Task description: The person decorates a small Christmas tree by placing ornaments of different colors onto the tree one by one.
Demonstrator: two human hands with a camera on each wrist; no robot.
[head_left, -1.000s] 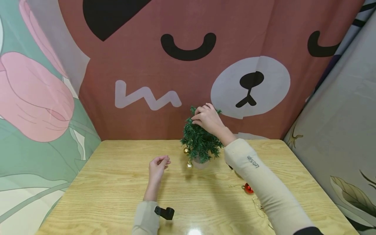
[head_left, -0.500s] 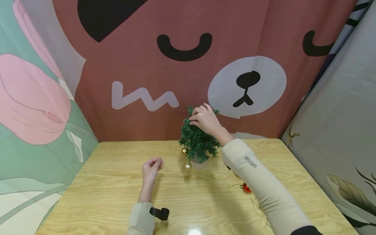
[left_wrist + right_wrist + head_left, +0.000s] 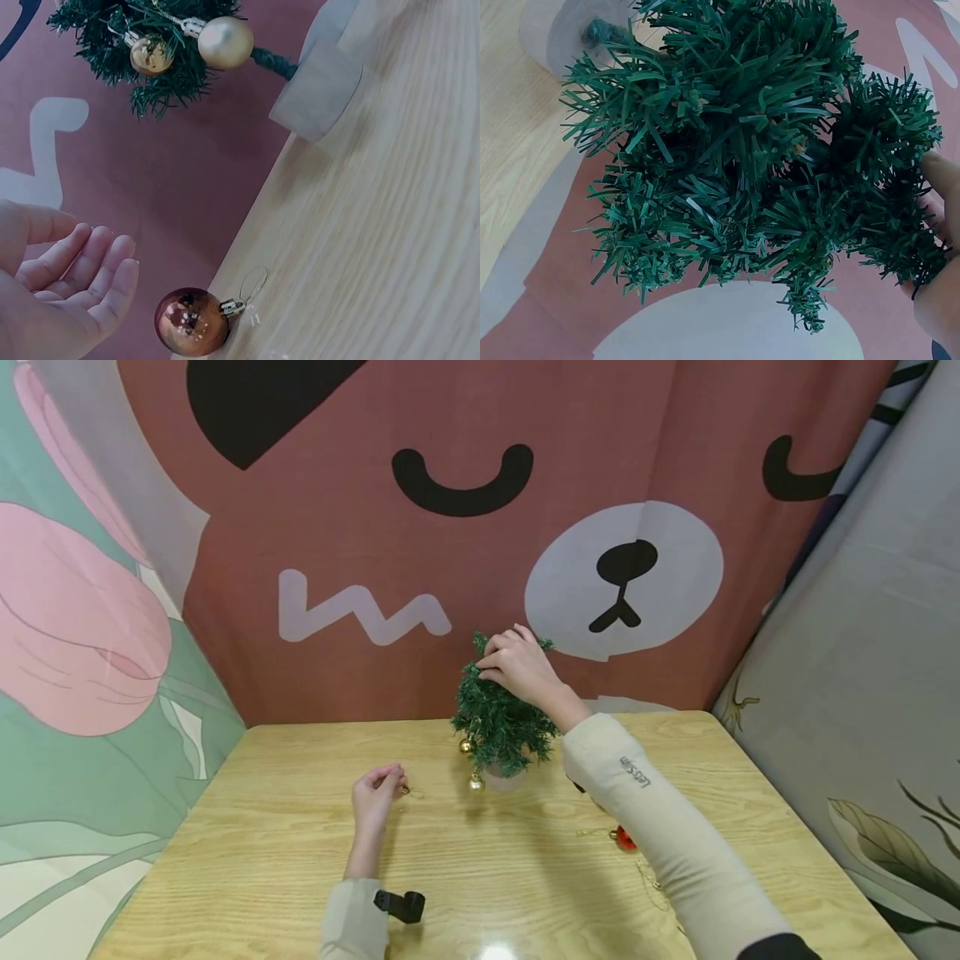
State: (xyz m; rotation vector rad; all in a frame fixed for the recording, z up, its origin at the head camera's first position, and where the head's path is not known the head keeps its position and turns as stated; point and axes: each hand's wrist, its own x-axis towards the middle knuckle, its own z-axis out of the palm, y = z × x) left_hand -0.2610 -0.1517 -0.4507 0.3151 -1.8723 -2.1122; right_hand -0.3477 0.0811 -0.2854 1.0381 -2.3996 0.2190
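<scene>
- Right hand pinches the tree, likely springy.
- Left hand, loosely curled, holds nothing.
- Copper bauble left of the tree: probably light, slick; best held by its cap.

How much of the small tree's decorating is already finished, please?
Done: two gold balls hang on the tree. In hand: the right hand grips the tree's top; the left hand holds nothing, near a copper ball. Apparently remaining: that ball and a red ball, both unhung; the sleeve may hide more.

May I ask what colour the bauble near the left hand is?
The bauble is coppery: best view, left wrist.
</scene>
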